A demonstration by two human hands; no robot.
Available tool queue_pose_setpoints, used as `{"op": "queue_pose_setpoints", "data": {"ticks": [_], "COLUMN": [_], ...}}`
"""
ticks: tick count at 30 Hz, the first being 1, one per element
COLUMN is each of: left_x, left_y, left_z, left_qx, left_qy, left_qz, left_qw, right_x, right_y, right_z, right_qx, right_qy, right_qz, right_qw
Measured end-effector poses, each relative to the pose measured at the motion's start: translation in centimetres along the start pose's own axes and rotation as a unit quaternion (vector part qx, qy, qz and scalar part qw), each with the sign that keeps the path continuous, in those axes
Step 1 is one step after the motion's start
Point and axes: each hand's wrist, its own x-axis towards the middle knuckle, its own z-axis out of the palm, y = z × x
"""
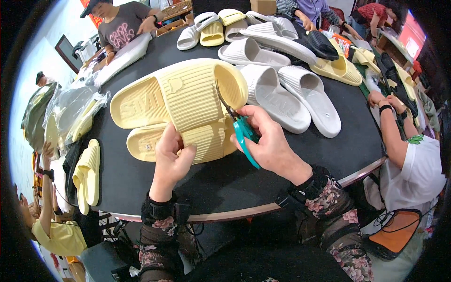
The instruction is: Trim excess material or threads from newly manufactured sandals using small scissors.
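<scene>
Two pale yellow slide slippers lie close together, their ribbed straps side by side: a far slipper [192, 96] and a near slipper [204, 145]. My left hand [171, 157] grips the near slipper at the edge of its strap, thumb on top, the other fingers partly hidden. In my right hand [272, 145] are scissors [244, 138] with teal handles. Their dark, narrow blades point away from me, over the toe opening of the far slipper. Whether the tips touch the slipper or a thread, I cannot tell.
Right of my work lie grey slippers [277, 101] on the black table [338, 155]. More grey, yellow and black slippers crowd the far side. A yellow pair [88, 171] stands at the left edge, near plastic-bagged slippers [84, 120]. Co-workers surround the table, one close by at right [418, 160].
</scene>
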Motion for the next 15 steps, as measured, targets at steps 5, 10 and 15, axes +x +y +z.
{"op": "queue_pose_setpoints", "data": {"ticks": [5,10,15], "left_x": [-0.1,-0.27,-0.34], "left_y": [-0.06,-0.17,-0.14], "left_z": [0.16,0.08,0.18], "left_qx": [0.006,0.006,0.016], "left_qy": [0.003,0.001,-0.007], "left_qz": [-0.006,0.007,0.009], "left_qw": [1.0,1.0,1.0], "right_x": [-0.06,-0.19,-0.31], "right_y": [0.54,0.57,0.02], "right_z": [0.04,0.05,-0.03], "right_qx": [0.019,0.03,0.053], "right_qy": [0.043,0.037,0.056], "right_qz": [-0.035,-0.031,-0.022], "right_qw": [0.998,0.998,0.997]}}
